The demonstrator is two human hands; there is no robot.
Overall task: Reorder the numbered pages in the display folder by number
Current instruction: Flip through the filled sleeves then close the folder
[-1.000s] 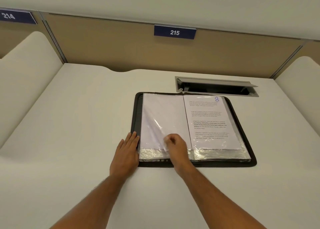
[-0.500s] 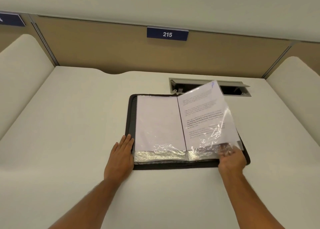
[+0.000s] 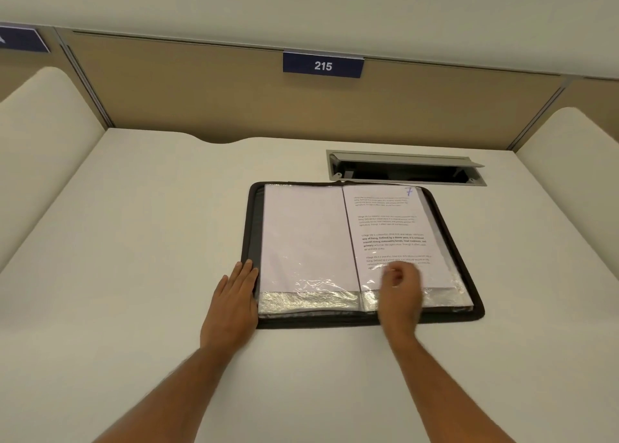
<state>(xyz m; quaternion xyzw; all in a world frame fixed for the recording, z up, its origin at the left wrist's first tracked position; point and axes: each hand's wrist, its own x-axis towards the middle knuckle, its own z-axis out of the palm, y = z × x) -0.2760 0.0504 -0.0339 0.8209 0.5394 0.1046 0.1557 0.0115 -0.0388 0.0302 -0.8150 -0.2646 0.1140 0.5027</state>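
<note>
Left hand (image 3: pixel 232 303): I rest it flat, fingers straight, on the black zip-edged display folder (image 3: pixel 252 241).
Right hand (image 3: pixel 400 290): blurred, curled over the clear sleeve holding page 7 (image 3: pixel 392 235); grip unclear.
Advice: peel one sleeve only.

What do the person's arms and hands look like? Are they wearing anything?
Both arms are bare as far as the picture shows: no sleeves in sight. The left hand and the right hand wear no gloves, and no watch, bracelet or ring shows. The forearms have a little hair. The right hand looks blurry, so small details on it are hard to tell.
</note>
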